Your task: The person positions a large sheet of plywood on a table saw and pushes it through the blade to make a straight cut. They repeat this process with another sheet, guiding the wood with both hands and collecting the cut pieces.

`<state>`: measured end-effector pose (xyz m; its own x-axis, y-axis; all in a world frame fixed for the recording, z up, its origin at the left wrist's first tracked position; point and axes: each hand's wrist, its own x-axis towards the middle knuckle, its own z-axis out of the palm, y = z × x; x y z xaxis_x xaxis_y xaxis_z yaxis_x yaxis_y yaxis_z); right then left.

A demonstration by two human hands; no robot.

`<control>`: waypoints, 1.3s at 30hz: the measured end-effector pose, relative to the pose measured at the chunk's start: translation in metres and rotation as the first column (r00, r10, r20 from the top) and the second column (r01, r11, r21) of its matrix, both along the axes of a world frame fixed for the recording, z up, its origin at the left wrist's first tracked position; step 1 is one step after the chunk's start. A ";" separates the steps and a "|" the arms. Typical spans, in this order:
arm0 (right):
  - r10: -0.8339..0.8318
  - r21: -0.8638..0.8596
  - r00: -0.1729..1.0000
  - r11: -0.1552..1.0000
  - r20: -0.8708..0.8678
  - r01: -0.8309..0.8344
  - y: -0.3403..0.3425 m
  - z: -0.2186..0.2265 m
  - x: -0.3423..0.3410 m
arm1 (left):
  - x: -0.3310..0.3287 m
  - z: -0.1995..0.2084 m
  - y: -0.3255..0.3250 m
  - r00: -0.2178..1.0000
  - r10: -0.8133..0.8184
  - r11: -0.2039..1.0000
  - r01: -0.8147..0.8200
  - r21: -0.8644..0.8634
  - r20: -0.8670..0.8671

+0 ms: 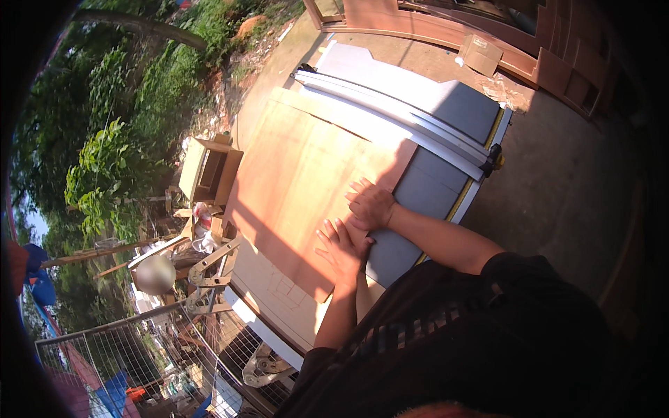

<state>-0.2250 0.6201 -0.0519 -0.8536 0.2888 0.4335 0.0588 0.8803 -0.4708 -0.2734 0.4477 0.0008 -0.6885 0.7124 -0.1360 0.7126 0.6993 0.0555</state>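
A large reddish plywood sheet (293, 181) lies flat on a grey table saw top (432, 177), its far edge along a long metal rip fence (397, 115). My left hand (341, 252) rests on the sheet near its near edge, fingers spread and palm down. My right hand (373, 206) lies just beyond it, near the sheet's right corner, with its fingers stretched out over the wood. Neither hand grips anything. The saw blade cannot be seen.
A pale board with pencil lines (279, 292) lies at the table's near left. Beyond that side are a folding ladder (209, 275), a wooden box (209, 167) and a wire mesh fence (139, 355). A cardboard box (479, 56) sits by reddish wooden frames (446, 31) at the back.
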 end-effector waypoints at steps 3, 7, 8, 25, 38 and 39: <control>0.014 -0.023 1.000 1.000 0.009 -0.014 0.002 0.002 -0.008 | -0.010 -0.005 -0.003 1.000 0.004 1.000 -0.004 0.018 0.010; 0.028 -0.059 0.997 0.998 0.078 -0.024 0.004 0.005 -0.016 | -0.018 -0.006 0.000 1.000 0.008 1.000 -0.008 0.029 0.019; 0.031 -0.067 0.995 0.997 0.095 -0.025 0.005 0.006 -0.018 | -0.020 -0.007 0.001 1.000 0.013 1.000 -0.013 0.021 0.011; -0.019 -0.011 0.990 1.000 -0.138 0.018 0.010 0.000 -0.045 | -0.046 -0.004 0.019 0.997 0.072 0.997 -0.072 -0.010 -0.020; 0.042 0.043 0.994 0.998 -0.104 -0.038 0.017 0.000 -0.059 | -0.062 -0.020 0.016 0.995 0.026 0.997 -0.019 0.071 -0.097; 0.043 0.041 0.996 0.998 -0.073 -0.040 0.016 -0.002 -0.060 | -0.063 -0.019 0.016 0.996 0.026 0.998 -0.020 0.066 -0.088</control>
<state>-0.2846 0.6366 -0.0535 -0.8297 0.2354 0.5062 -0.0116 0.8993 -0.4372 -0.3360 0.4638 -0.0178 -0.7123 0.7013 -0.0274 0.7003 0.7128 0.0382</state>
